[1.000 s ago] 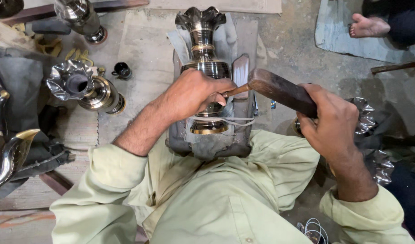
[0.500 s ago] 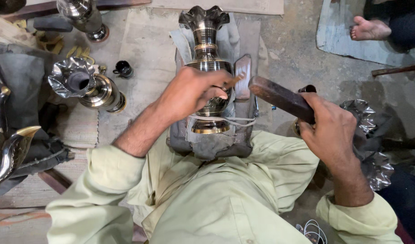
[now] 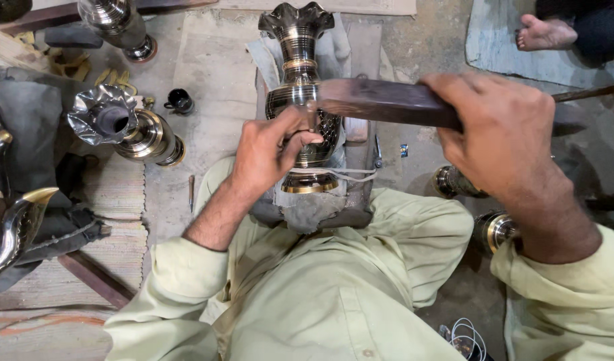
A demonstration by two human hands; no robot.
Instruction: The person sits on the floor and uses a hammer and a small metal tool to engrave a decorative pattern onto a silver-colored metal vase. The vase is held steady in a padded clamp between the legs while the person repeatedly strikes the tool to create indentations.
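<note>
Item: tall fluted-rim metal vase, dark w/ brass bands (image 3: 300, 100), lying lengthwise at frame centre, mouth at 12 o'clock, foot toward the wearer, bedded on a grey padded cloth rest (image 3: 307, 207) w/ a pale cord across the foot. Left hand (image 3: 270, 150): fingers curled shut, thumb and fingertips pinched together against the vase's belly, at its 7 o'clock side; what the pinch holds is too small to tell. Right hand (image 3: 507, 134): closed in a full fist round the butt of a dark brown wooden block-shaped mallet (image 3: 380, 101), smooth, oblong; its far end reaches across to the vase's shoulder, just above the left fingertips, appears touching. Vase surface: polished, ribbed neck, fine patterned belly, scalloped lip. Wearer: pale green cloth sleeves and garment. Surrounds: second vase, silvery w/ brass foot, crimped mouth (image 3: 123, 127), on its side at 9 o'clock; third vase base (image 3: 120, 23) at 11 o'clock; small black cup (image 3: 180, 100) betw. them; curved brass-tipped spout (image 3: 13, 227) at 8 o'clock on dark cloth; two round metal pieces (image 3: 497, 230) at 4 o'clock under the right forearm; another person's bare foot (image 3: 548, 30) at 1 o'clock on a grey mat. Floor: rough concrete.
</note>
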